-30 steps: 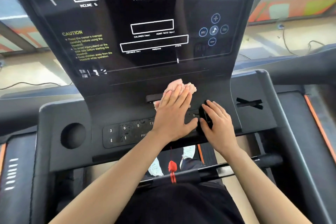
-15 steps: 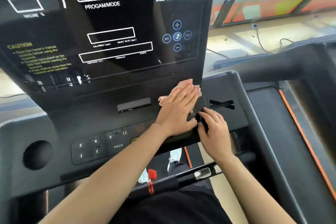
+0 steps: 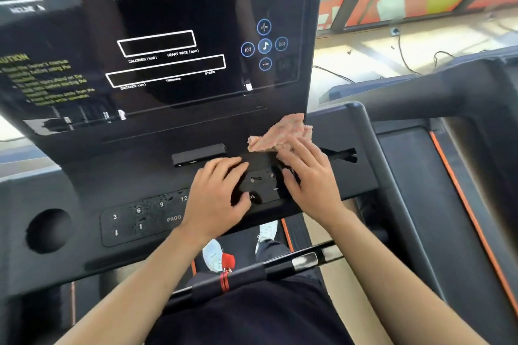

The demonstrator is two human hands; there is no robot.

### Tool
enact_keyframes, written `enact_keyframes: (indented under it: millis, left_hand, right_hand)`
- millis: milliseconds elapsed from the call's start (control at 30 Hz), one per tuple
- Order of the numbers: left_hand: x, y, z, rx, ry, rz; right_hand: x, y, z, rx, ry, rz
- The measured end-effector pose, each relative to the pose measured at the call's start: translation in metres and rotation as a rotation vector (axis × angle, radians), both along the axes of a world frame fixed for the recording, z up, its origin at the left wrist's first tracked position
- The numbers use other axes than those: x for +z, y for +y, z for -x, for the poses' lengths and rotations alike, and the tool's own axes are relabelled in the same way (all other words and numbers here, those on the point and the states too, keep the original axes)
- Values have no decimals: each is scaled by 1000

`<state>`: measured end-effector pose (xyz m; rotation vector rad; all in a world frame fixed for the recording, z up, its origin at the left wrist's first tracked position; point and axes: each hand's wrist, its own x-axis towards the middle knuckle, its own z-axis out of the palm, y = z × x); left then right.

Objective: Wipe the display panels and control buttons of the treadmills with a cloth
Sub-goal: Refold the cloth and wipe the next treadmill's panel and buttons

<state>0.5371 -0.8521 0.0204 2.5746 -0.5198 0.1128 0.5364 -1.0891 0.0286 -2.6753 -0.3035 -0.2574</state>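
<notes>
Both grips lie flat and open on the treadmill console, neither clasping anything: left hand [image 3: 217,199] palm-down on the button strip [image 3: 145,217], fingers spread, covering the strip's right end past the "12" and "PROG" marks; right hand [image 3: 309,182] palm-down just beside it, fingertips pressing the near edge of the pink cloth [image 3: 281,133]. Cloth is crumpled, sitting on the dark sloped console face just under the lower right corner of the display panel [image 3: 173,36], most of it sticking out beyond the fingers toward the panel. Between the two hands a patch of keys shows, with "6", "9" and part of "MODE" readable. Button strip left of the left hand shows "3", "6", "9", arrows, and wet droplets or smears on the surface. Display panel is glossy black, tilted, with white outlined boxes, "PROGAM/MODE", "SPEED km/h", a yellow caution text at left, and a cluster of round blue media icons [image 3: 265,45] at right. Small black slot bar [image 3: 199,152] sits above the left hand's fingers. Round cup recess [image 3: 47,231] at console left. Black handlebar [image 3: 252,272] with red safety clip [image 3: 225,266] crosses below the console; white shoes [image 3: 214,255] on the belt visible under it. Second treadmill frame with orange trim [image 3: 465,213] to the right.
</notes>
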Motion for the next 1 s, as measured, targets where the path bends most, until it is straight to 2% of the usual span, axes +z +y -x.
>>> enact_keyframes:
  millis: [100,200,300,400,467,567,700,800,1000]
  left_hand:
    - [-5,11,16,40,98,-169]
    - [-9,15,24,25,153,-263]
    - [-10,18,23,13,155,-266]
    - [-11,21,21,-5,133,-259]
    - [-12,24,20,-22,117,-253]
    - [-13,28,21,-19,106,-230]
    - [-13,33,27,48,47,-288]
    - [-14,39,32,71,43,-313]
    - [-10,45,28,34,78,-260]
  right_hand:
    - [-4,-9,-24,121,52,182]
    - [-6,-20,-23,64,96,233]
    - [-2,-25,-3,-58,126,194]
    - [8,-28,16,-129,285,86]
    - [15,-31,23,-146,263,125]
    - [11,-36,28,-66,111,239]
    - [-11,-28,20,61,251,271]
    - [-25,-17,19,-32,311,304]
    - [-34,23,35,-182,263,304]
